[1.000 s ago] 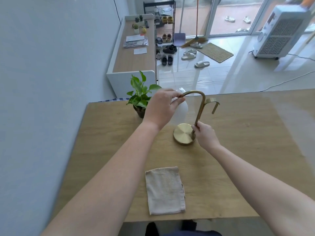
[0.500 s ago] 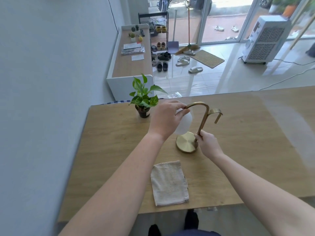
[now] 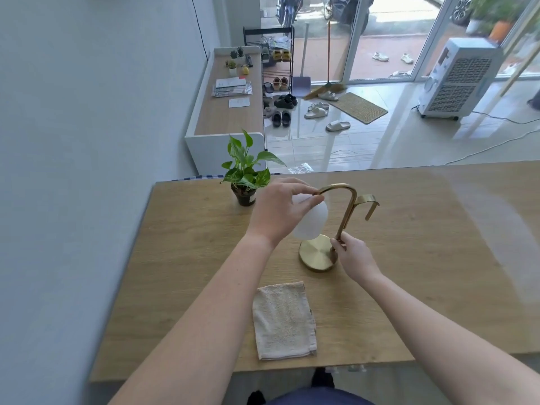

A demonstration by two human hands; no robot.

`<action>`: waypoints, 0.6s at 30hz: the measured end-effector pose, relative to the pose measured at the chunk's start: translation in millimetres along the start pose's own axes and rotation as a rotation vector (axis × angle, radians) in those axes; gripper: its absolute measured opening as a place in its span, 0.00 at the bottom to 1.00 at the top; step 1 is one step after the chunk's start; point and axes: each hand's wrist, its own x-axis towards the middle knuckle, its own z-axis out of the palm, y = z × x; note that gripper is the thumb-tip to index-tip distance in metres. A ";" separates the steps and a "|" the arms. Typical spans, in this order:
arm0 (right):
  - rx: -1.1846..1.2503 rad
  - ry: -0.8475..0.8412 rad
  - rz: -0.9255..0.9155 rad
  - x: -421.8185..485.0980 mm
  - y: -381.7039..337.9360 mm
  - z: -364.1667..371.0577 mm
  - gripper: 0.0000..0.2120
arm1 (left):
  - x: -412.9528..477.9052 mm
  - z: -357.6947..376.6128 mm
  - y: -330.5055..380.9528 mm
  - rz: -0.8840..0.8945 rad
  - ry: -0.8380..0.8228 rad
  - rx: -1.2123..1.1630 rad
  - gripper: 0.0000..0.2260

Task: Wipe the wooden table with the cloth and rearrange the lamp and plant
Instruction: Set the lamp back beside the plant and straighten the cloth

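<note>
Centre of the frame, the lamp (image 3: 317,255) stands upright on the desk (image 3: 423,244), its long axis rising from the round base. The left grip (image 3: 277,211) is clasped on the shade where the curved neck meets it, and the right grip (image 3: 355,258) pinches the foot of the stem. The plant (image 3: 247,173) sits just up-left of the left grip. The cloth (image 3: 283,320) lies flat lower down, so the lamp probably moves first, carried two-handed.

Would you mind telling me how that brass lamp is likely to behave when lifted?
The lamp probably tips easily: its white globe hangs off a thin curved stem over a small base. The globe looks fragile, perhaps glass. Its polished stem may slip.
</note>
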 end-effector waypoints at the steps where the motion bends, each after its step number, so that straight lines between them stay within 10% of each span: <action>1: -0.009 -0.003 -0.004 -0.8 -0.4 -1.4 0.11 | 0.0 -2.4 -4.4 -0.023 0.008 -0.023 0.15; 11: 0.085 -0.014 0.031 -27.8 1.3 10.4 0.17 | -36.9 -37.8 -94.0 -0.513 0.371 -0.392 0.17; 18: 0.583 -0.192 0.129 22.5 -67.2 79.6 0.11 | -37.7 -60.5 -159.3 -0.751 0.290 -0.607 0.28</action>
